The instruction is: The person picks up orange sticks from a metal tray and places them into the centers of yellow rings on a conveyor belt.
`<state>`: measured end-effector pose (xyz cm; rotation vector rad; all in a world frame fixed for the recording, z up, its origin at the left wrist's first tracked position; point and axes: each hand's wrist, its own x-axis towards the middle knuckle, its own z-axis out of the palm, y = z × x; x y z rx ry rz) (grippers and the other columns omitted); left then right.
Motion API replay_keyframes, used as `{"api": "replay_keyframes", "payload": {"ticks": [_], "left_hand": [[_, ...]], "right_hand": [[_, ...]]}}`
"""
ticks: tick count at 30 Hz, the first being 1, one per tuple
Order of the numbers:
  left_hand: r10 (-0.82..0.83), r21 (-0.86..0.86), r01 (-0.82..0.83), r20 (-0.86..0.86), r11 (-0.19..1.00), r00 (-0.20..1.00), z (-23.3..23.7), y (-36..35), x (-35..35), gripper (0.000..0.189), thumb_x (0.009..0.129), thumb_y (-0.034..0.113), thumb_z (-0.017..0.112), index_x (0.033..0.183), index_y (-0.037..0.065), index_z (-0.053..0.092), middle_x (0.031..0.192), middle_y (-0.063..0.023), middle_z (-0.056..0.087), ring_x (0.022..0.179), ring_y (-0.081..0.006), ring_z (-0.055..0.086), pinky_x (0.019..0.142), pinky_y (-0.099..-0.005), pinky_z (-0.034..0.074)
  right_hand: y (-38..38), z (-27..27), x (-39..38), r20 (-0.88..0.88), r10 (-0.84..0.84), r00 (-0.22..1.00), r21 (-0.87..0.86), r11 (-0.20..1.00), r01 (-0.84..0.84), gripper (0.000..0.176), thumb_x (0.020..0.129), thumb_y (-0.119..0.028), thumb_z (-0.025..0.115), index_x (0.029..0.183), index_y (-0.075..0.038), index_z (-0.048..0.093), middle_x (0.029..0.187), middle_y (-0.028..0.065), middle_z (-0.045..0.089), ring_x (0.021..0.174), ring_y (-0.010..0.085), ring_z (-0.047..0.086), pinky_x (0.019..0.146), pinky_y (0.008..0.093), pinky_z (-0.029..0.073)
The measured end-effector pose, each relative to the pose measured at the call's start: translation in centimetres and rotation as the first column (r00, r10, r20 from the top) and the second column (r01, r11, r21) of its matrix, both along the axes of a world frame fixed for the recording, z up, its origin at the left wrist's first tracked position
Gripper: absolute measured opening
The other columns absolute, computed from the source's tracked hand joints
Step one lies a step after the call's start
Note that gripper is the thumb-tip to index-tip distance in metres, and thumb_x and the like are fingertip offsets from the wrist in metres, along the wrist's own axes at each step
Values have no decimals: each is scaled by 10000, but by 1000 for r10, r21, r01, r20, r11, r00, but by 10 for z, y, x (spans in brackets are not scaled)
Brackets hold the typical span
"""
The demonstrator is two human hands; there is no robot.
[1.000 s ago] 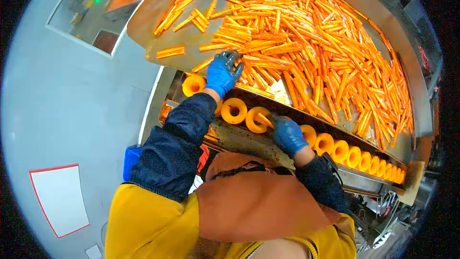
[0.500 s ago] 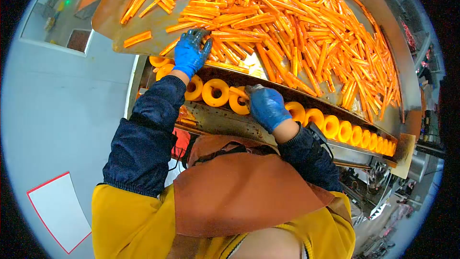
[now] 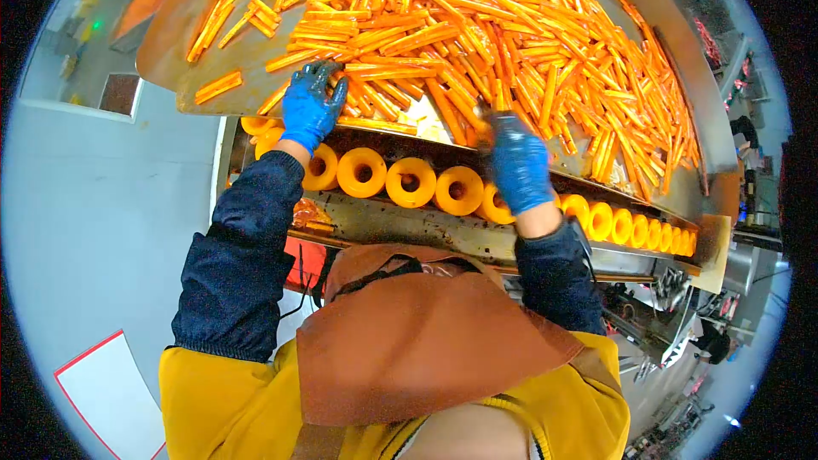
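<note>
Glossy orange sticks (image 3: pixel 375 34) lie heaped in a wide metal tray (image 3: pixel 192 98). My left hand (image 3: pixel 313 106), in a blue glove, rests at the tray's near edge on the left, fingers apart over some sticks; no stick shows in its grip. My right hand (image 3: pixel 518 162), also blue-gloved, reaches over the near edge, its dark fingertips at the heap. Motion smears those fingers, so whether they hold a stick cannot be seen. Below the edge runs a row of yellow funnel-like rings (image 3: pixel 361 158) with dark round holes; my right hand and wrist cover part of the row.
A metal ledge (image 3: pixel 375 220) runs below the rings, with orange scraps (image 3: pixel 311 215) at its left. The tray's curved wall (image 3: pixel 711 111) rises on the right. A white sheet with a red border (image 3: pixel 111 396) shows at lower left. Machinery stands at right.
My right hand has moved from a ring, where it held an orange stick, up and right to the heap. That stick no longer shows there. My left hand keeps its place on the tray.
</note>
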<state>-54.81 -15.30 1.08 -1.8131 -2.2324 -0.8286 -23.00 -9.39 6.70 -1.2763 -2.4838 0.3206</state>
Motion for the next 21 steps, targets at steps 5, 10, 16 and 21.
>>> {"api": "replay_keyframes", "payload": {"ticks": [5, 10, 16, 21], "left_hand": [[4, 4, -4, 42, 1000, 999, -1, 0, 0, 252, 791, 250, 642, 1018, 143, 633, 1071, -126, 615, 1000, -325, 559, 872, -403, 453], [-188, 121, 189, -15, 975, 982, 13, 15, 17, 408, 737, 247, 700, 1125, 167, 601, 1140, -122, 578, 1063, -324, 527, 912, -415, 435], [-809, -263, 797, 85, 544, 581, 1, 87, 94, 830, 599, 405, 766, 1342, 244, 434, 1368, -142, 412, 1167, -345, 468, 973, -459, 394], [-829, -426, 717, -192, 552, 525, 19, 95, 140, 450, 770, 360, 581, 1164, 143, 574, 1066, -151, 574, 910, -335, 565, 704, -443, 476]], "right_hand": [[34, -9, 43, 288, 8, 958, -95, 995, 21, 248, 730, -187, 654, 949, -70, 654, 907, 173, 648, 841, 340, 626, 720, 405, 509], [49, -7, 26, -20, -174, 985, -56, 983, 173, 262, 777, -340, 638, 870, -94, 644, 824, 179, 645, 752, 362, 629, 651, 451, 513], [68, -62, 4, 121, -67, 990, -67, 995, 76, 274, 757, -336, 631, 871, -88, 624, 829, 164, 649, 767, 359, 629, 643, 452, 511], [75, -25, 28, 199, -99, 975, -220, 965, 143, 394, 731, -428, 681, 946, -101, 637, 862, 170, 657, 794, 354, 636, 678, 445, 515]]}}
